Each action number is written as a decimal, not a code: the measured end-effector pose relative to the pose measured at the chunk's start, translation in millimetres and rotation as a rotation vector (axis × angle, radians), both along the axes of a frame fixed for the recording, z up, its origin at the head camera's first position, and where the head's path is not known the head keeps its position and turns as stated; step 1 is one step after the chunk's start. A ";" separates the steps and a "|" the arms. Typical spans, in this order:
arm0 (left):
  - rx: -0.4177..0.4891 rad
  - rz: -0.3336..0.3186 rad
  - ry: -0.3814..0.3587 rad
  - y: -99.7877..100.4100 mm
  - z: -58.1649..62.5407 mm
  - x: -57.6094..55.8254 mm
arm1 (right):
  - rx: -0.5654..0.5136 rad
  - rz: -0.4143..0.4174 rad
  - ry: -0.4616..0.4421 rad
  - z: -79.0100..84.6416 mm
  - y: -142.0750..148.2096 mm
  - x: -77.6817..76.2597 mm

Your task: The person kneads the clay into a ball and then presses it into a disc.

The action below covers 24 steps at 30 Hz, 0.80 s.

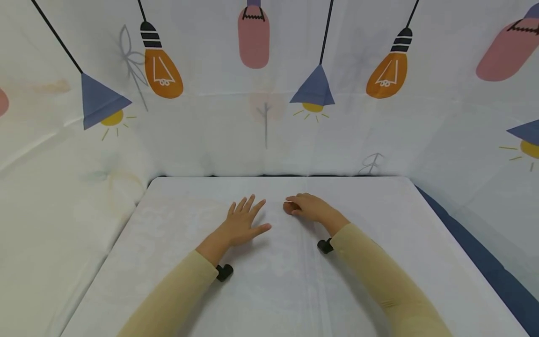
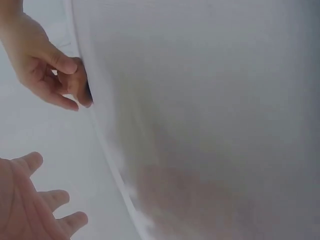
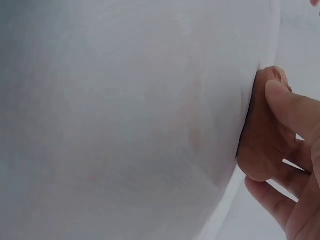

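My right hand [image 1: 310, 207] holds a smooth reddish-brown lump [image 1: 288, 208] between thumb and fingers, low over the white tabletop. In the right wrist view this lump [image 3: 267, 130] looks rounded and uneven, like modelling clay, with the thumb [image 3: 290, 102] pressed on its near side and its far side hidden by fingers. To the left, my left hand [image 1: 239, 226] is spread with straight fingers and holds nothing. Part of its palm [image 2: 17, 205] and several fingertips show in the left wrist view.
A white cloth covers the table [image 1: 269, 290], whose far edge meets a white curtain [image 1: 210, 126] printed with lamps and bulbs. Small black wrist cameras [image 1: 225, 272] sit under both sleeves. A dark blue strip [image 1: 476, 248] runs along the table's right side.
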<state>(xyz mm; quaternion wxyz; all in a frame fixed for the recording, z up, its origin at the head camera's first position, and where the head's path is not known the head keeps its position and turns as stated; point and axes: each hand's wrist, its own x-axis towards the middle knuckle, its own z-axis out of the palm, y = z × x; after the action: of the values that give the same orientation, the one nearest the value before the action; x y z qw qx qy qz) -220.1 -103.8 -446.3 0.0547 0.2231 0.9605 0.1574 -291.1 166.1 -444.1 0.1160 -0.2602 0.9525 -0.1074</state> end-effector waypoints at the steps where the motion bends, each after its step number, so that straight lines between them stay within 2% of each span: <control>1: 0.015 -0.001 -0.006 1.7 0.4 0.3 | 0.002 -0.002 0.012 -0.3 -0.8 -0.6; 5: 0.045 -0.009 -0.032 8.3 0.1 0.1 | -0.002 0.018 0.064 3.9 -4.8 -1.1; 10: 0.088 0.008 -0.011 13.3 -0.1 -3.5 | -0.075 0.014 0.125 21.7 -8.9 1.4; 19: 0.279 0.084 0.027 19.7 14.9 -10.3 | -0.227 0.016 0.178 47.4 -9.6 12.8; 24: 0.369 0.088 0.056 23.6 17.1 -12.2 | -0.364 -0.024 0.180 56.4 -12.8 25.8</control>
<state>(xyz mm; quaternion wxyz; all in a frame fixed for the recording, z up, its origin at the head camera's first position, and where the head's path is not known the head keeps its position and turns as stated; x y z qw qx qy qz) -232.2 -80.2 -429.2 -0.0209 0.1915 0.9253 0.3267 -265.3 153.3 -387.7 -0.0197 -0.2742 0.9269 -0.2554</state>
